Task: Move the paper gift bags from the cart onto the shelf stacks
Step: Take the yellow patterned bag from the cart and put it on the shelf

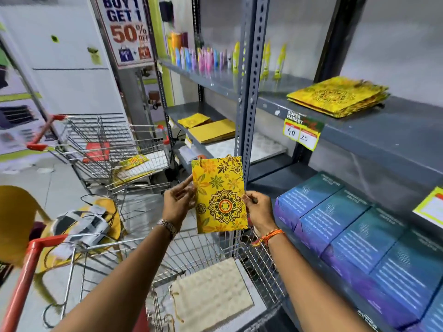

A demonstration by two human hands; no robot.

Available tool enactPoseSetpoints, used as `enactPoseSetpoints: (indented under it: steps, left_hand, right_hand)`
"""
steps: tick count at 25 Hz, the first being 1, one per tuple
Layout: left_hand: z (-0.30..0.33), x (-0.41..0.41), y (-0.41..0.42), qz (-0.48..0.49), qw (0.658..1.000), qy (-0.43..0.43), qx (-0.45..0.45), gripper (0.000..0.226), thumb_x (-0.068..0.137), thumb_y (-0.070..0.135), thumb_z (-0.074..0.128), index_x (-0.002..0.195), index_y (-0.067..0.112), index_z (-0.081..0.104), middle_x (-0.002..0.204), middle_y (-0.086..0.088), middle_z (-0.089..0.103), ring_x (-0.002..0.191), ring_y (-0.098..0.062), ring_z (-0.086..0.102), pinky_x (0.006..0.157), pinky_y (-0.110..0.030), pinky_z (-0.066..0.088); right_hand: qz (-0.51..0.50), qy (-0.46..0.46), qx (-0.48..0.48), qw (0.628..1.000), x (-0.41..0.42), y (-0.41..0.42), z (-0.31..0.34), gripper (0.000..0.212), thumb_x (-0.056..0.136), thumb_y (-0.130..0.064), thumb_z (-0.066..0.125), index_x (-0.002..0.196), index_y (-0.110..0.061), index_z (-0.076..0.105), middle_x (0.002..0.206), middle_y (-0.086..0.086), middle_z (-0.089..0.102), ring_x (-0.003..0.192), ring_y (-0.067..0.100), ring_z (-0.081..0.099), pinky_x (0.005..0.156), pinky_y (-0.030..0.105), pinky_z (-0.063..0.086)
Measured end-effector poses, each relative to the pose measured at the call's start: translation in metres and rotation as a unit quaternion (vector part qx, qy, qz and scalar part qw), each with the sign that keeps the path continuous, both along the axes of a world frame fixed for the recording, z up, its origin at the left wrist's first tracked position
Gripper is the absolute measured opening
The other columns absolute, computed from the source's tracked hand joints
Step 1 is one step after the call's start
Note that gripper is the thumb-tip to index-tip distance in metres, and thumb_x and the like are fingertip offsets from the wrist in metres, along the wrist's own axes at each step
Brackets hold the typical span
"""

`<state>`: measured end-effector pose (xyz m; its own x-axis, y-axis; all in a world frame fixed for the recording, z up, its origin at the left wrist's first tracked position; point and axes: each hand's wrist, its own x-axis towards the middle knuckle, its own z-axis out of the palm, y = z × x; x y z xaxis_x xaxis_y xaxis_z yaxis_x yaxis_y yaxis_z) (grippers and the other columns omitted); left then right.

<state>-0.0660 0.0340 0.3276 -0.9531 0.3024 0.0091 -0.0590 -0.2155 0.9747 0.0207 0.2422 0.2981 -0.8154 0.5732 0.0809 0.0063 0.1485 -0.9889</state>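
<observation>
I hold a flat yellow paper gift bag (219,194) with a black and orange mandala print upright in front of me, above the near cart (257,262). My left hand (178,203) grips its left edge and my right hand (260,210) grips its right edge. A stack of matching yellow bags (339,97) lies on the grey shelf at the upper right. Smaller yellow bags (193,119) and plain yellow ones (213,134) lie on a farther shelf. In the near cart lies a cream textured bag (211,295). A second cart (107,149) behind holds more yellow bags (134,162).
A grey slotted upright (249,92) stands just behind the held bag. Blue and purple boxes (359,238) fill the lower shelf on the right. Coloured bottles (203,58) line the top far shelf. A yellow chair (16,219) and a sale sign (124,29) are on the left.
</observation>
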Motion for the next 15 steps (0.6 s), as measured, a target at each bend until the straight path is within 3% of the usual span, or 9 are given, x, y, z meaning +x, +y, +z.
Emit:
enactPoseSetpoints:
  steps: [4,7,9,11,13,15]
  left_hand:
    - [0.030,-0.008,0.010,0.016,0.997,0.070,-0.003,0.040,0.094,-0.001,0.059,0.134,0.007,0.060,0.082,-0.002,0.070,0.065,-0.004,0.065,0.057,-0.020,0.055]
    - [0.060,-0.013,0.026,0.039,0.993,0.107,0.021,0.022,0.093,0.005,0.064,0.111,0.012,0.074,0.080,0.004,0.078,0.063,-0.005,0.065,0.060,-0.026,0.054]
    - [0.083,-0.015,0.039,0.034,0.990,0.126,0.049,0.024,0.094,0.007,0.063,0.115,0.009,0.073,0.097,-0.005,0.078,0.082,-0.016,0.068,0.076,-0.034,0.055]
    - [0.112,-0.012,0.059,0.000,0.986,0.151,0.072,0.033,0.095,0.006,0.062,0.128,0.007,0.066,0.110,-0.001,0.076,0.095,-0.011,0.070,0.088,-0.030,0.056]
    - [0.143,-0.008,0.080,-0.027,0.981,0.175,0.085,0.029,0.095,0.007,0.062,0.119,0.019,0.071,0.100,0.011,0.078,0.085,0.003,0.071,0.076,-0.016,0.057]
    - [0.175,-0.004,0.107,-0.037,0.976,0.195,0.093,0.020,0.091,0.013,0.068,0.106,0.023,0.077,0.096,0.009,0.079,0.078,0.001,0.072,0.069,-0.018,0.058]
  right_hand:
    - [-0.027,0.064,-0.030,0.997,0.004,-0.002,0.037,0.015,0.094,-0.004,0.060,0.095,0.006,0.071,0.088,0.025,0.070,0.084,0.019,0.054,0.077,0.038,0.045]
    - [-0.059,0.100,-0.039,0.992,0.012,-0.003,0.077,0.018,0.094,-0.006,0.059,0.101,0.006,0.070,0.102,0.027,0.072,0.089,0.019,0.059,0.083,0.041,0.051]
    - [-0.093,0.125,-0.044,0.987,0.019,-0.004,0.106,0.019,0.094,-0.008,0.060,0.105,0.005,0.070,0.105,0.022,0.074,0.094,0.022,0.065,0.089,0.043,0.054]
    - [-0.135,0.158,-0.035,0.978,0.028,-0.001,0.141,0.014,0.094,-0.010,0.061,0.099,-0.003,0.072,0.101,0.011,0.075,0.095,0.021,0.069,0.085,0.036,0.057]
    - [-0.186,0.192,-0.014,0.964,0.036,0.006,0.174,0.012,0.092,-0.010,0.063,0.086,-0.016,0.072,0.091,0.000,0.074,0.087,0.013,0.068,0.077,0.025,0.055]
    - [-0.225,0.234,-0.016,0.946,0.044,0.023,0.207,0.011,0.091,-0.010,0.063,0.087,-0.016,0.071,0.089,0.000,0.074,0.083,0.013,0.067,0.076,0.030,0.057]
